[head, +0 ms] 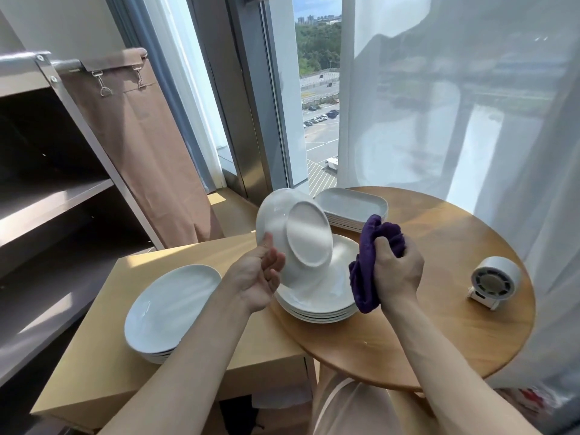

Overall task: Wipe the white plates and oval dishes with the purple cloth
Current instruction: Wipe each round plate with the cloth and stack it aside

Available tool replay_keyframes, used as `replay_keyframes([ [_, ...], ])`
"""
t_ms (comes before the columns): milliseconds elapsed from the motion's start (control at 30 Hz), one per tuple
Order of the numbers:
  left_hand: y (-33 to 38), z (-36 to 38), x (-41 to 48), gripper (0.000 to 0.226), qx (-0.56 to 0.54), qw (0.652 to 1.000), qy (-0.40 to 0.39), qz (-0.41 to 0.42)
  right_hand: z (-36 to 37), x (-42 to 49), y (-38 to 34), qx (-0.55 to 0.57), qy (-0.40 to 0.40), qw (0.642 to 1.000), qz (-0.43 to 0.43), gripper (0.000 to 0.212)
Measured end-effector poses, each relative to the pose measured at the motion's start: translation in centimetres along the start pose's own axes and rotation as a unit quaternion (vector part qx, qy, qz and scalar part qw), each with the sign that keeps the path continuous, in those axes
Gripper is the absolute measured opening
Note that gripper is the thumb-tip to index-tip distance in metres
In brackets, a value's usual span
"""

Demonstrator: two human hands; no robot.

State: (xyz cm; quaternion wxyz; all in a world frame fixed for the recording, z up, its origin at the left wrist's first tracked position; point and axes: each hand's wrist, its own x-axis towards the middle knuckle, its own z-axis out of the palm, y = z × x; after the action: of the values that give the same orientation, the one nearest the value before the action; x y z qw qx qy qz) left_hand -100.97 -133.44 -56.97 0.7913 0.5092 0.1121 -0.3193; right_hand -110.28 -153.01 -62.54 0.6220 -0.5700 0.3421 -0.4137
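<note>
Round wooden table (439,324) bears stacked white plates (317,309).

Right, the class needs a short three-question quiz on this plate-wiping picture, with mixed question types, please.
1. True or false: the right hand grips the purple cloth.
2. Which face of the tilted white round plate, held by the left hand, faces the camera? A) top B) underside
3. Fill in: the small white fan stands on the round wooden ____.
Key: 1 true; 2 B; 3 table
</note>
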Motion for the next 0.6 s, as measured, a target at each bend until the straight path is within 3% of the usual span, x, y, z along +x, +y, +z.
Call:
replay_keyframes([
  [367, -0.7, -3.6, 0.7, 0.033, 0.056, 0.998, 0.029, 0.024, 0.9, -1.4, 0.4, -0.072, -0.062, 0.993, -0.077, 0.013],
  [600, -1.7, -5.5, 1.0, 0.03, 0.097, 0.995, 0.021, 0.025, 1.2, -2.0, 0.6, -0.119, -0.096, 0.981, -0.116, 0.018],
])
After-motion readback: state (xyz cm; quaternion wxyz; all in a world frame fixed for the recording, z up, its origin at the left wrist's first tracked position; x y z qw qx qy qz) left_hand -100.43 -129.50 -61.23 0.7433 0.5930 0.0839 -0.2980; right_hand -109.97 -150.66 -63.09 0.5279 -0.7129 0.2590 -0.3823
